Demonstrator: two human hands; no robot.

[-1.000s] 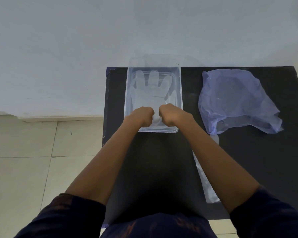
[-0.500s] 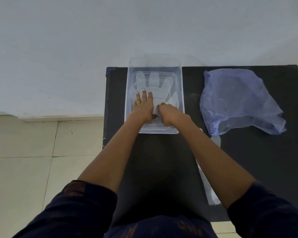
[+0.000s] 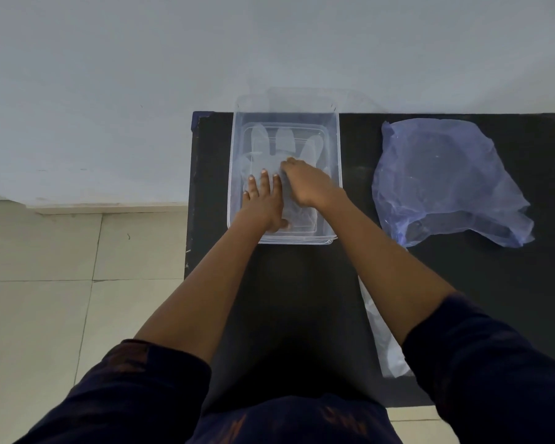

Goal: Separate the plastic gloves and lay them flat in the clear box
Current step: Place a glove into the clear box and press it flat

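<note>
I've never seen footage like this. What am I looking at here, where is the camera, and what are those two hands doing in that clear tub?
No machine here: a person wears a camera on the head, looking down at their own arms. On a black table stands a clear box with a thin plastic glove spread inside. The left hand lies flat and open on the glove; the right hand presses it with its fingertips. Neither hand grips anything; they seem to be smoothing it. To the right lies a crumpled bluish plastic bag. Nearer the person, partly under the right arm, lie more clear gloves.
</note>
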